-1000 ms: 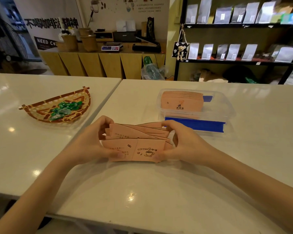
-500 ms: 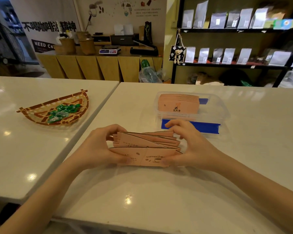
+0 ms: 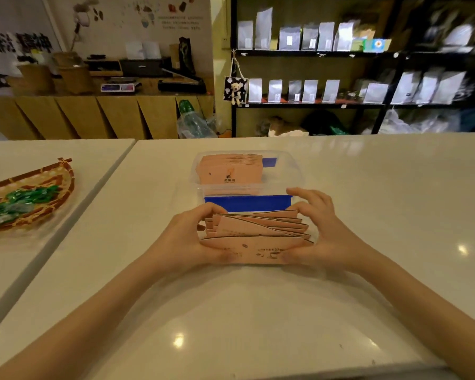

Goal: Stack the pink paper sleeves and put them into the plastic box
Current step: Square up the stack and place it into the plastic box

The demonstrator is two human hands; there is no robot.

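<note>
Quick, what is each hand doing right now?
Left hand: closed on the left end of the pink sleeves.
Right hand: closed on their right end.

Pink paper sleeves [image 3: 254,237] with dark printed coffee-cup marks. Second pink stack [image 3: 231,171] with small orange-black logo, in clear plastic box [image 3: 296,171] with blue latch [image 3: 247,202]. Counter [image 3: 258,325] glossy white. Woven basket [image 3: 39,204] brown-tan lattice, green wrapped candies [image 3: 25,196].

Before you, a glossy white table [image 3: 381,187] carries a clear plastic box [image 3: 295,174]; a second white table [image 3: 39,152] adjoins at left. On it rests a woven basket [image 3: 63,187].
</note>
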